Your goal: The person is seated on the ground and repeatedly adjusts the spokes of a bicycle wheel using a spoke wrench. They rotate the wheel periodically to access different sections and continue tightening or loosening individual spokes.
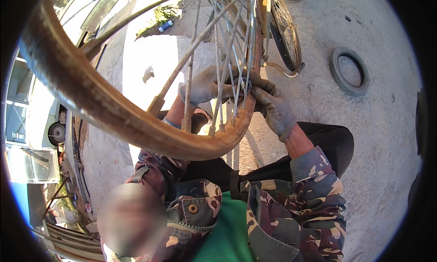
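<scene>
A rusty bicycle wheel rim (127,117) sweeps across close in front of me, with several thin spokes (193,54) running up from it. My left hand (202,85), in a grey work glove, reaches in behind the spokes, its fingers closed near the rim's inner side. From the other side my right hand (274,108), also gloved, pinches at the same spot, thumb and fingers bent in. Between the fingertips a small metal piece (246,83) shows beside the spokes. Its kind is hard to make out, and the fingers partly cover it.
A loose tyre (335,71) lies on the concrete to the right. Another bicycle wheel (293,38) stands at the back. Sunlit ground to the left holds a blue-and-white container (165,26). Boards (75,240) are stacked at the lower left.
</scene>
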Motion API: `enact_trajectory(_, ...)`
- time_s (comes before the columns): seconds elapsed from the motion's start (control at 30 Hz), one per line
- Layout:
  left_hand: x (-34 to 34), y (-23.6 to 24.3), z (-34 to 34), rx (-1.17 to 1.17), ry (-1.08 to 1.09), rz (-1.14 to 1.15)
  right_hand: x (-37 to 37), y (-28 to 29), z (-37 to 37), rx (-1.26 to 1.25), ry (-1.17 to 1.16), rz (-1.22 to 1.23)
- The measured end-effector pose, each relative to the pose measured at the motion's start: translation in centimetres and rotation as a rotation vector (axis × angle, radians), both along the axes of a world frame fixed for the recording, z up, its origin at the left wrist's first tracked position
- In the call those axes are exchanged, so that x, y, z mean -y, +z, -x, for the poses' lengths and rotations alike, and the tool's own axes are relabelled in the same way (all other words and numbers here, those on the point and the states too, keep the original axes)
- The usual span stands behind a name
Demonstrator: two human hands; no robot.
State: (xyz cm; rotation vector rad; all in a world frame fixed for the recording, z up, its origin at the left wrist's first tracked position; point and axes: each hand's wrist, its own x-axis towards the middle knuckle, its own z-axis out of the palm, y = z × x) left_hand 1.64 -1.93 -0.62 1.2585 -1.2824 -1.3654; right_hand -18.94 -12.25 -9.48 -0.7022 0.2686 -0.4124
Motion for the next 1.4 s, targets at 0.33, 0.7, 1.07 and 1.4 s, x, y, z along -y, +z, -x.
enact_trajectory(0.33,0.3,-1.2,-0.1,0.004,0.035,0.043,0.0,-0.8,-0.1,-0.008,-0.008,-0.016)
enact_trajectory(0.7,-1.2,-1.9,2.0,0.13,0.282,0.034,0.0,-1.0,0.1,-0.049,-0.012,0.032)
enact_trajectory(1.07,-0.4,-2.4,2.9,-0.047,0.291,0.123,0.1,-1.0,0.3,-0.051,-0.015,0.044)
enact_trajectory(1.4,0.7,0.3,4.8,0.189,0.415,0.09,0.0,0.0,0.4,0.115,0.039,-0.006)
